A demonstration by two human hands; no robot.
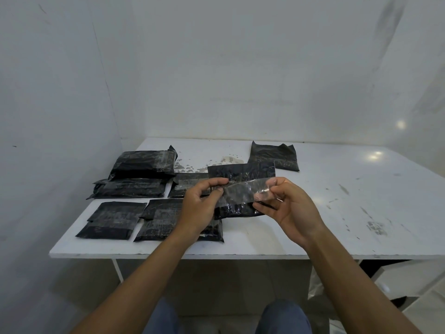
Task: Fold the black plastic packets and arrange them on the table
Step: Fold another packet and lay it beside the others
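While the person holds a flat black plastic packet (240, 173) above the white rectangular table (325, 227), both hands grasp it. The left hand (199, 208) pinches the left end of its clear glossy strip (240, 192) between thumb and forefinger; the right hand (289, 208) pinches the right end. The packet spans the gap between the hands, over the table's middle. All packets are opaque; contents cannot be told. A stack of black packets (144, 162) sits toward the far left corner, a folded black packet (113, 219) near the left edge, and a lone black packet (274, 154) by the far edge.

White walls (240, 68); blue trousers (284, 317) below.
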